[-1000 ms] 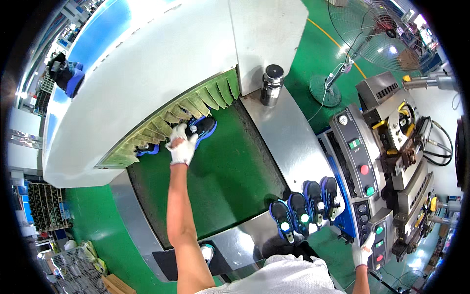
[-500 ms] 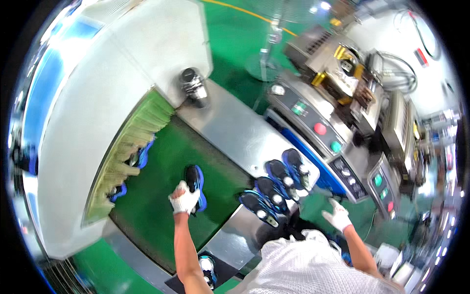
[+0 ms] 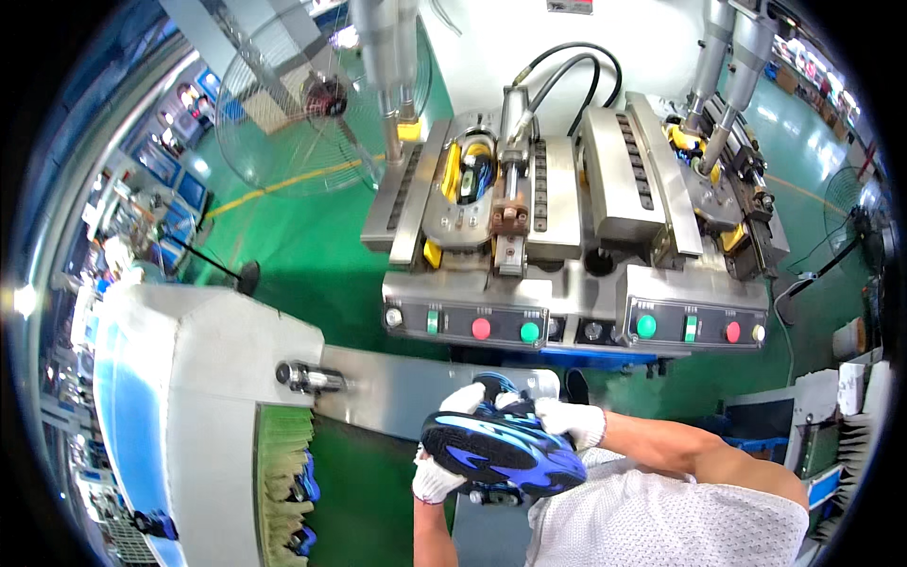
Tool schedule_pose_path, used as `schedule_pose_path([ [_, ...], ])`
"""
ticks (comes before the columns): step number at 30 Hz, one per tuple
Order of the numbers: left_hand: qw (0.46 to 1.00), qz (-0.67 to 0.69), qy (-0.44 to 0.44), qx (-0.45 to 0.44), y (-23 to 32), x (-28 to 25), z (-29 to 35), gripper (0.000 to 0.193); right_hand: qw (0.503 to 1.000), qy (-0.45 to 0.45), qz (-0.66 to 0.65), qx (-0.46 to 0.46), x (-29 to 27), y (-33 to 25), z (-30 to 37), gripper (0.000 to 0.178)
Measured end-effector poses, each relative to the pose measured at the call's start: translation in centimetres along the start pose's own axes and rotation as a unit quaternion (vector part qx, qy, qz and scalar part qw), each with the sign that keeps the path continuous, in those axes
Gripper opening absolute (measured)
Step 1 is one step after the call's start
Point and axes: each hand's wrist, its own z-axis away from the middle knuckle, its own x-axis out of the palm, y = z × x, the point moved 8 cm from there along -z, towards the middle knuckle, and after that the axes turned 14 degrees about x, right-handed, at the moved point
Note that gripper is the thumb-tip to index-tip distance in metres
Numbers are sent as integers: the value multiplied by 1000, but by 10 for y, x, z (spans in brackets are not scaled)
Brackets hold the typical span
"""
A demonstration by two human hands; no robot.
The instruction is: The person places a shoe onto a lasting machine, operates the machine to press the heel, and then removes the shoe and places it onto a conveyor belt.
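A black sneaker with a blue and purple sole [image 3: 505,454] is held up in front of my body, its sole turned partly into view. My left hand [image 3: 437,480], in a white glove, is closed round the toe end, with gloved fingers also showing above the shoe. At the upper part near the heel, my right hand [image 3: 573,421] grips it, also gloved; its fingertips are partly hidden by the shoe. Just behind, a further dark and blue shoe [image 3: 495,384] shows in part by the metal ledge [image 3: 397,386].
Ahead stands a two-station press with a control panel [image 3: 463,323] of coloured buttons. A metal canister [image 3: 310,377] sits on the ledge. To the left, a white machine housing [image 3: 227,354] has a green fringe curtain [image 3: 285,458] with shoes beneath. A floor fan [image 3: 324,97] stands beyond.
My left hand has lifted from the green belt, and my right hand, empty before, has come in to the sneaker. The view has swung right toward the press.
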Motion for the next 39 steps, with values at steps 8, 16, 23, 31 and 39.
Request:
schedule_pose_path([
  [8,983,-136,76,-93,-67,-24,-232,57,980,-1,30,-196,-11,-119,122,79],
  [16,933,-350,37,-78,-254,-42,-409,68,950,4,-22,-311,-19,-190,198,88],
  [23,895,-405,54,-181,-341,-36,-437,59,923,220,26,-314,-57,-164,232,99],
  [31,913,-361,132,-140,-183,-106,-417,68,885,361,63,-288,-55,-187,191,49],
  [39,886,-279,317,-193,-66,-137,-134,58,895,276,89,-339,57,-328,55,32],
])
